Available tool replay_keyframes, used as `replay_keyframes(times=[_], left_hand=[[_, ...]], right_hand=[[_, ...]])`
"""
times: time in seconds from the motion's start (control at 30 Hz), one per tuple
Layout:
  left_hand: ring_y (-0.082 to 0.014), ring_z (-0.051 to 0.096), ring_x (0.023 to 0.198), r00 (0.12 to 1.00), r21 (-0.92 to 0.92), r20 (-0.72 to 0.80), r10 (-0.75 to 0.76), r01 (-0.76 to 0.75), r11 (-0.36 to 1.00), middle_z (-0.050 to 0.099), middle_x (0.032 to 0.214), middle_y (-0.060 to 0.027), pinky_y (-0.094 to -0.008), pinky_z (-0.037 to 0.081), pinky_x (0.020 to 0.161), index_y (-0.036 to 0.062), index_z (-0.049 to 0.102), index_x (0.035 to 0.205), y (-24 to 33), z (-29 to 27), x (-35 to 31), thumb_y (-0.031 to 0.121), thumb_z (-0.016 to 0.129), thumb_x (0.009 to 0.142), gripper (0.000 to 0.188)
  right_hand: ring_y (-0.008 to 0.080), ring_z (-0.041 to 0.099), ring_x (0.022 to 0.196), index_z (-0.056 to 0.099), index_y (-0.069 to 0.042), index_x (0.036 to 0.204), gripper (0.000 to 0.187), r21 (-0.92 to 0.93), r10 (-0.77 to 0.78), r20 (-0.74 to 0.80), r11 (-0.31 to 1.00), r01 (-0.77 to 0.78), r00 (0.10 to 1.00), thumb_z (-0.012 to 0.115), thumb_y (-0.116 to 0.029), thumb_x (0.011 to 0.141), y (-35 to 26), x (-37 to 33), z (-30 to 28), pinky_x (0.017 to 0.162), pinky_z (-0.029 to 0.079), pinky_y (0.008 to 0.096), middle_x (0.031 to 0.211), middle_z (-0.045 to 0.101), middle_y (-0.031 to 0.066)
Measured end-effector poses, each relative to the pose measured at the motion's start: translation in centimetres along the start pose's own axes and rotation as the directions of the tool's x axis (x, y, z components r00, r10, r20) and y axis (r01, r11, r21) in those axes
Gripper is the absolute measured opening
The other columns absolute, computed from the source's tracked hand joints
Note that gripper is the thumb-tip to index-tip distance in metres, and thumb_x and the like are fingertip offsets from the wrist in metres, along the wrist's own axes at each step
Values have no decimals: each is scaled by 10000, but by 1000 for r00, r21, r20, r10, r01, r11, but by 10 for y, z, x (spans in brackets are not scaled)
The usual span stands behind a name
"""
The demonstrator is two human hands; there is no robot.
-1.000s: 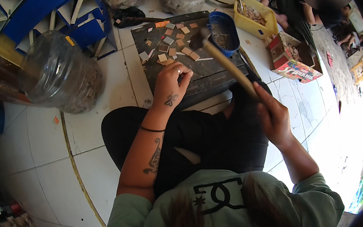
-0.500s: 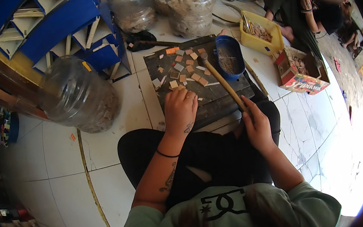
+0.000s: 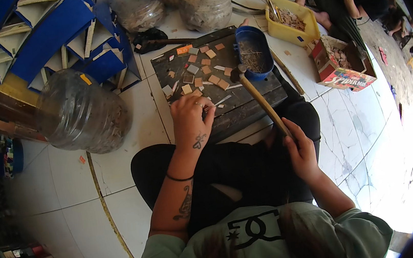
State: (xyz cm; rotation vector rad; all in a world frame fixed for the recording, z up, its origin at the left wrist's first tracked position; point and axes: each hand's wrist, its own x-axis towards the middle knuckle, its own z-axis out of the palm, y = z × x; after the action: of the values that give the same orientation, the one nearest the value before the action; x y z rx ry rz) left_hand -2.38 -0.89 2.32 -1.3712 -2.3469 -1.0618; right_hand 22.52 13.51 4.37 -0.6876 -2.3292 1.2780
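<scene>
My right hand (image 3: pixel 302 151) is closed round the wooden handle of a hammer (image 3: pixel 264 104). The hammer's head is over the right part of a dark low block (image 3: pixel 253 112), beside a blue oval tub (image 3: pixel 258 76). At the block's near left, my left hand (image 3: pixel 191 120) has its thumb and fingers pinched together. Whatever they hold, if anything, is too small to name. Just beyond the fingers lie several small square tiles (image 3: pixel 207 69), brown, tan and grey. A thin pale sliver (image 3: pixel 223 99) rests right of the left hand.
A clear plastic jar (image 3: pixel 80 111) stands at the left, below blue boxes (image 3: pixel 59 39). More jars of scraps (image 3: pixel 206 5) are at the back. Right of the block are a yellow bin (image 3: pixel 292 20) and a red carton (image 3: pixel 343 63). Another person (image 3: pixel 351 5) sits at far right.
The hammer has shifted toward me and to the right across the block. My left hand has turned, so its pinched thumb and fingers show more. The whole view has shifted slightly.
</scene>
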Motion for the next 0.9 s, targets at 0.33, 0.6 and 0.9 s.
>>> replay_keyframes(times=[0.33,0.6,0.9], left_hand=[[-280,605,853,999,18,-19,27,-26,999,649,877,-86,-384,460,813,36,682,892,5,5,-3,17,715,776,123],[-291,592,834,1000,-21,-22,-7,6,1000,594,837,-104,-394,482,806,-4,697,878,5,8,-5,-18,695,779,100],[-304,589,827,999,-44,32,-17,18,999,592,843,-124,-394,486,795,-13,701,868,4,4,0,-17,683,789,82]], right_hand=[[318,640,726,481,-98,1424,521,-297,-130,59,944,142,990,543,9,918,-11,-4,-7,678,517,367,877,610,142],[306,605,640,477,-116,1431,577,-397,-209,100,888,231,973,579,15,879,-15,-8,0,587,504,403,794,554,115],[299,594,630,484,-137,1432,589,-409,-244,82,876,256,966,598,8,872,-8,-3,11,572,497,404,780,532,109]])
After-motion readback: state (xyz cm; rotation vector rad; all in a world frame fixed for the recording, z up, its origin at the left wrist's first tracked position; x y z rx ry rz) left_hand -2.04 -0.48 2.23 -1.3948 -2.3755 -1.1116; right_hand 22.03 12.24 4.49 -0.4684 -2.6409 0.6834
